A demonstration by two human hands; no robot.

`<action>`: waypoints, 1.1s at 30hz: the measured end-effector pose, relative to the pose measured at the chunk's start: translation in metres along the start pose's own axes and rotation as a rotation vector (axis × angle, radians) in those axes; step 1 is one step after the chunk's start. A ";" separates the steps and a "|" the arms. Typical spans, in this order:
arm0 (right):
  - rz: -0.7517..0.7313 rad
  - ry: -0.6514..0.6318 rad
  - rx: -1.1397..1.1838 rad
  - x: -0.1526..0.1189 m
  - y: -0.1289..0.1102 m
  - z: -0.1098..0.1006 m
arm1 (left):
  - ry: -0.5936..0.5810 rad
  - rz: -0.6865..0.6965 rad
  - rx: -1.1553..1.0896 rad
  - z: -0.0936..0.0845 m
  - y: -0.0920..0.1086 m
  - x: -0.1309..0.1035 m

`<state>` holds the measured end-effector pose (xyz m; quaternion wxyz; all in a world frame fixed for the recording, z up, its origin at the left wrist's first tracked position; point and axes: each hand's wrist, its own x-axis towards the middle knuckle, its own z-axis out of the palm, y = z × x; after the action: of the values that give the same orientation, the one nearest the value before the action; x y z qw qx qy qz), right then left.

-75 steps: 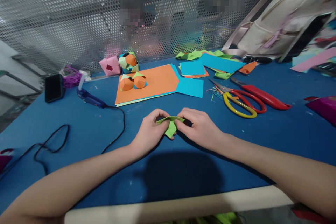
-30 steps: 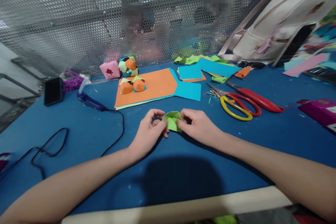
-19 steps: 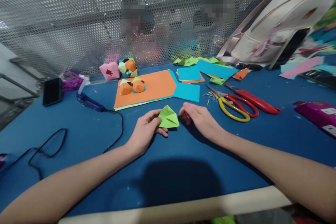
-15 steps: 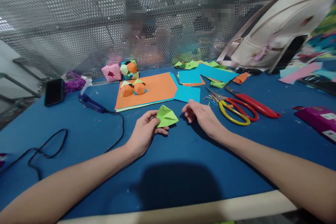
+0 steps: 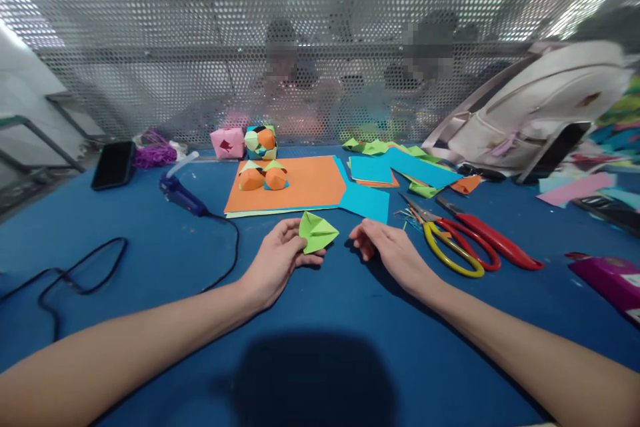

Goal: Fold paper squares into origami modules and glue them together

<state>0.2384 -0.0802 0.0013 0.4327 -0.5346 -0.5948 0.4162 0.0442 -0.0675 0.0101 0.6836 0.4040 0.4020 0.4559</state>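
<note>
Glue gun well left of the left hand, cord trailing behind that wrist. Orange sheet just beyond the left fingers. Left hand has the folded green paper pinched at its left edge, thumb on top. Right hand sits apart from it, fingers loosely curled, nothing visible in them. Scissors right of that hand. I'd keep the pinch light, creases uncrushed, and steady the free corner before pressing any fold.

Bright glare is caught high on the mesh panel; below, a dark, rounded shadow is thrown across the worktop, while the edges are visibly stretched.
</note>
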 end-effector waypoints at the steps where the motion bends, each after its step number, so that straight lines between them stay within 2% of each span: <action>1: -0.004 -0.005 -0.008 0.000 0.001 0.000 | -0.001 0.003 -0.001 0.000 0.000 0.000; 14: -0.048 -0.006 -0.118 -0.003 0.002 0.001 | -0.010 0.018 0.019 -0.001 -0.003 0.001; 33: -0.051 -0.027 -0.153 -0.004 0.000 0.003 | -0.025 0.016 0.031 -0.001 -0.002 0.000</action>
<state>0.2361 -0.0839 0.0002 0.3929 -0.5453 -0.6440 0.3655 0.0437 -0.0677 0.0081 0.6784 0.4236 0.3972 0.4500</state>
